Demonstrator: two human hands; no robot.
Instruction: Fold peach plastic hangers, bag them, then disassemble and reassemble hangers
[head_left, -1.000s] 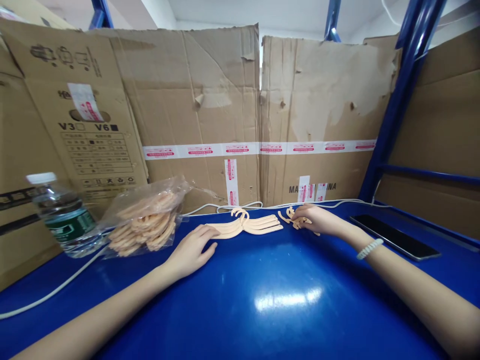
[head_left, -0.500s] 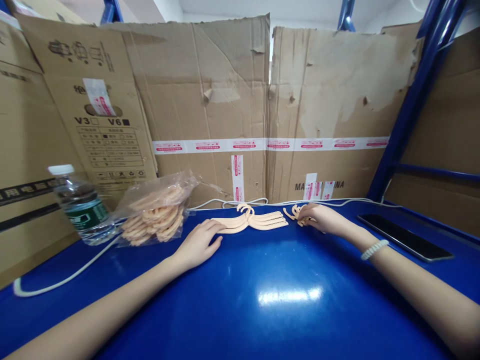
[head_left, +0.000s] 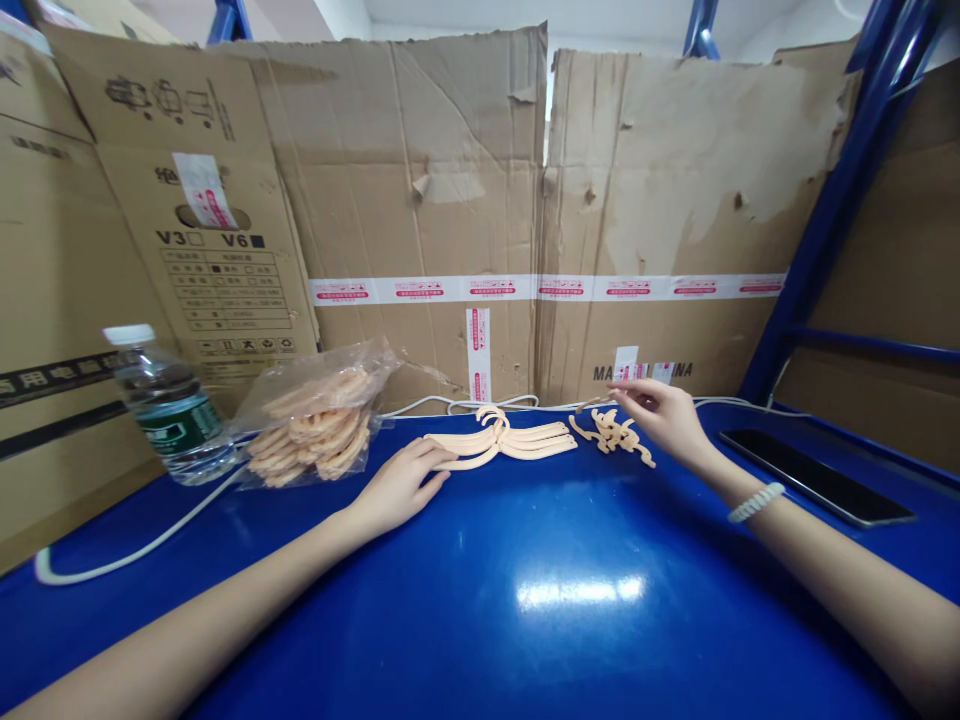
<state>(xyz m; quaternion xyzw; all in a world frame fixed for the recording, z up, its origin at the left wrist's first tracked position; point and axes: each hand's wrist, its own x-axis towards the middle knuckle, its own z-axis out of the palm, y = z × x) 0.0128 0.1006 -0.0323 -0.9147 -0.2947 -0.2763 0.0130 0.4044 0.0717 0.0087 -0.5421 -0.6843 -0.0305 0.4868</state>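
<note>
Several peach-coloured clothes hangers lie side by side on the blue tabletop, their hooks pointing to the back. My left hand rests flat over the left ends of these hangers, thumb apart from the fingers. Right of them is a small heap of loose peach hanger hooks. Just above that heap, my right hand pinches one hanger hook between thumb and fingertips. A pale coiled band circles the right wrist.
A clear plastic bag of more hanger parts stands at the left, beside a water bottle. A phone lies at the right. A white cable runs along the back and left. Cardboard sheets and a blue post bound the table.
My right hand has lifted up and slightly right from the heap, now with a hook in its fingertips. More of the heap shows. My left hand stays on the hangers.
</note>
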